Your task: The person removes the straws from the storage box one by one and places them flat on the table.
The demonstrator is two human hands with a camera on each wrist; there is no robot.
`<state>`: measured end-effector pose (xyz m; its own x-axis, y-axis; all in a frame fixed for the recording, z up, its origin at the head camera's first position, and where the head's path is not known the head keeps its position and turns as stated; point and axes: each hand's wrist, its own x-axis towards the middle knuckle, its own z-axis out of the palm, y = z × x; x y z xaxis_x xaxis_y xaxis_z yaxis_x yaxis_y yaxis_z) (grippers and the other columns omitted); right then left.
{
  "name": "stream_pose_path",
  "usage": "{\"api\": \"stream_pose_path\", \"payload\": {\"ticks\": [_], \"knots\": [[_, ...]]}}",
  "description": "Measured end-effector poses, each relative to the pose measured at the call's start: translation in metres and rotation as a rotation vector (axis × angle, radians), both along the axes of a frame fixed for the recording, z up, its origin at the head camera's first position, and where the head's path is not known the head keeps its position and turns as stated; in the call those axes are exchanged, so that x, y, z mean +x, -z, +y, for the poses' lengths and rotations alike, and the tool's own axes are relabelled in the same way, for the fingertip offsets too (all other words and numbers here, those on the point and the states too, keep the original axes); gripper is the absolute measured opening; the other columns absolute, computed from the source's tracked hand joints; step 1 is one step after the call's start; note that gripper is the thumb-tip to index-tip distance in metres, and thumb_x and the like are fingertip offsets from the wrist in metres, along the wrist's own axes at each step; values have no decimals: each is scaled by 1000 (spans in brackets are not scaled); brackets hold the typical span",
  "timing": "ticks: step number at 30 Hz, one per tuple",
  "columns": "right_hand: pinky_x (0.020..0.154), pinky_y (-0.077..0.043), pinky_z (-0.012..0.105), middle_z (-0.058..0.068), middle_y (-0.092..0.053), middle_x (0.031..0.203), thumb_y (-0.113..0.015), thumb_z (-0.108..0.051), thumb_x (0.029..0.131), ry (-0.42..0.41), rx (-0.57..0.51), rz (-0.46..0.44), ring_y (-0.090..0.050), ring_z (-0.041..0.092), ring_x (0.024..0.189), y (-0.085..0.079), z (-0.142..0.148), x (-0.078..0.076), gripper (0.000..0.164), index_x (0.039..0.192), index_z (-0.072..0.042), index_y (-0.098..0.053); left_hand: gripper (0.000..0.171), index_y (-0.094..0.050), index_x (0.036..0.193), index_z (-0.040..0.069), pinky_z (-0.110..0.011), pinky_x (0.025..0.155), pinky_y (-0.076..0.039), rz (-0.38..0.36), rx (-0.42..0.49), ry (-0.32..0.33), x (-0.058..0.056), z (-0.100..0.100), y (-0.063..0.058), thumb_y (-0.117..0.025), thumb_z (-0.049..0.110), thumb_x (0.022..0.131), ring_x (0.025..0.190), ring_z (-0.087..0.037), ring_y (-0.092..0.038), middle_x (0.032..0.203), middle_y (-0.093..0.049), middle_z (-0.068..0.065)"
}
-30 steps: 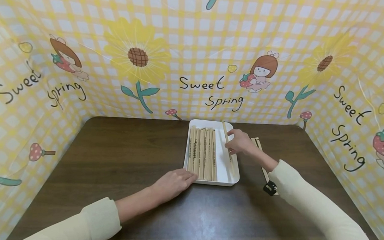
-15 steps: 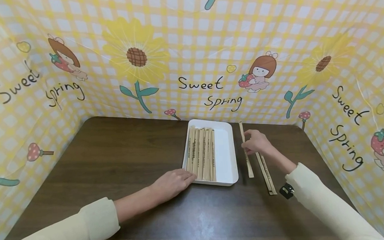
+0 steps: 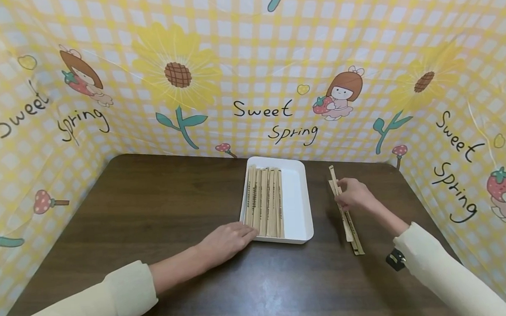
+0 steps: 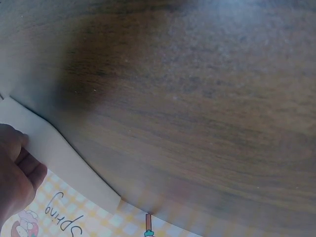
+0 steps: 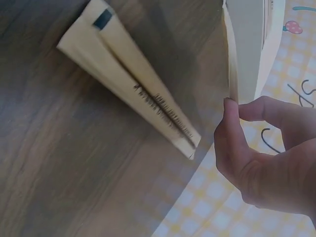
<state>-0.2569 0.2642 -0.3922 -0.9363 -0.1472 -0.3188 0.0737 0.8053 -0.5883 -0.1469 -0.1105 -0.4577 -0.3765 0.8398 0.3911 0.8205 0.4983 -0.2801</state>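
Observation:
My right hand (image 3: 356, 194) pinches one slim brown paper-wrapped chopsticks packet (image 5: 231, 54) between thumb and fingertips, near its upper half. In the head view it is held just over two more packets (image 3: 356, 243), which lie side by side on the table right of the tray; the right wrist view shows print and a dark band on these (image 5: 133, 84). A white tray (image 3: 294, 203) has several such packets (image 3: 268, 204) lined up lengthwise in its left part, its right part bare. At the tray's near left corner, my left hand (image 3: 228, 242) holds the rim, fingers bent against its wall (image 4: 59, 153).
The dark wooden table (image 3: 154, 203) extends left of the tray and in front of it. A yellow checked cloth (image 3: 217, 85) printed with flowers stands around the back and sides. A small black device (image 3: 395, 260) hangs at the right sleeve cuff.
My right hand has lifted the packet out of the tray's right part and carried it rightward over the two packets on the table. The left hand stays at the tray corner.

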Motion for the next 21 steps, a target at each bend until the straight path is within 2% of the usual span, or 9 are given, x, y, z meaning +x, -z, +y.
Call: {"api": "stream_pose_path", "payload": {"ticks": [10, 16, 21], "knots": [[63, -61, 35, 15, -64, 75, -59, 0, 84, 16, 7, -34, -66, 20, 60, 13, 20, 0, 61, 141, 13, -39, 28, -70, 113, 0, -30, 88, -55, -2, -4, 2, -1, -1, 1, -68, -1, 84, 98, -20, -68, 108, -72, -9], [61, -60, 34, 18, -63, 79, -59, 1, 88, 11, -18, -54, -65, 20, 64, 21, 28, 4, 57, 139, 16, -38, 29, -70, 113, -1, -30, 89, -55, -8, -2, 7, -1, -1, 1, -67, -2, 84, 98, -20, -68, 108, -72, -9], [60, -60, 34, 17, -63, 78, -62, 1, 88, 16, -12, -62, -65, 21, 65, 24, 32, 7, 57, 138, 17, -38, 30, -69, 113, 0, -30, 89, -55, -10, -2, 7, -1, -1, 2, -68, -2, 83, 98, -20, -68, 108, -72, -9]]}}
